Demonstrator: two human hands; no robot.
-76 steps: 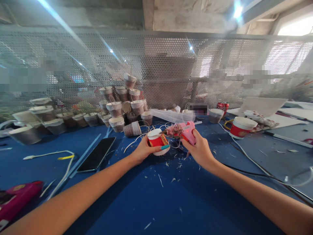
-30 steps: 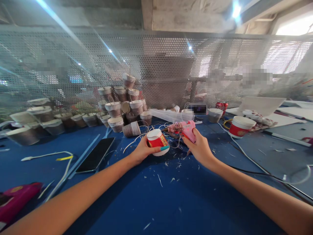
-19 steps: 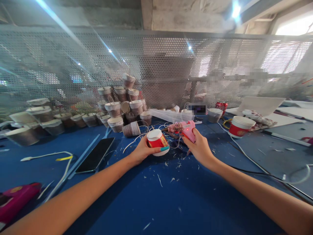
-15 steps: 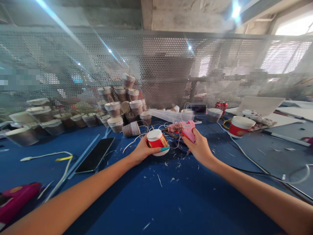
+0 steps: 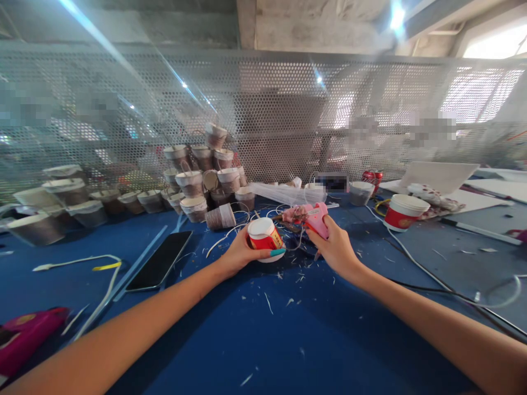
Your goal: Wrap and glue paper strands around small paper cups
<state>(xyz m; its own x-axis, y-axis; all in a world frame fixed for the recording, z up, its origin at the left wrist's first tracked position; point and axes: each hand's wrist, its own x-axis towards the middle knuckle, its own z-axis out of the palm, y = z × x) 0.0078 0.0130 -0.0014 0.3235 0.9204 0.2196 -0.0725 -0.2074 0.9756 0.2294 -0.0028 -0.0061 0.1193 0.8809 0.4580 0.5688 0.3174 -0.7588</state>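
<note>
My left hand (image 5: pixel 239 252) is wrapped round a red and white paper cup (image 5: pixel 263 236), tilted just above the blue table (image 5: pixel 288 340). Its thumb, with a teal nail, presses along the near side. A pink hot glue gun (image 5: pixel 317 218) is in my right hand (image 5: pixel 340 249), fingers closed round the handle. The gun's nozzle end points left toward the cup's upper right side; whether it touches the cup I cannot tell. Behind the cup, a brown-wrapped cup (image 5: pixel 221 217) lies on its side among white cord scraps.
Several wrapped cups (image 5: pixel 191 184) are stacked at the back left before a perforated metal screen (image 5: pixel 280 109). A phone (image 5: pixel 160 260) lies left of centre, a magenta tool (image 5: pixel 33 334) at the near left. Another red cup (image 5: pixel 405 213) and cables (image 5: pixel 415 263) are on the right.
The cup has turned slightly in my left hand, its printed gold panel shifting a little to the right. My right hand and the glue gun stay nearly still.
</note>
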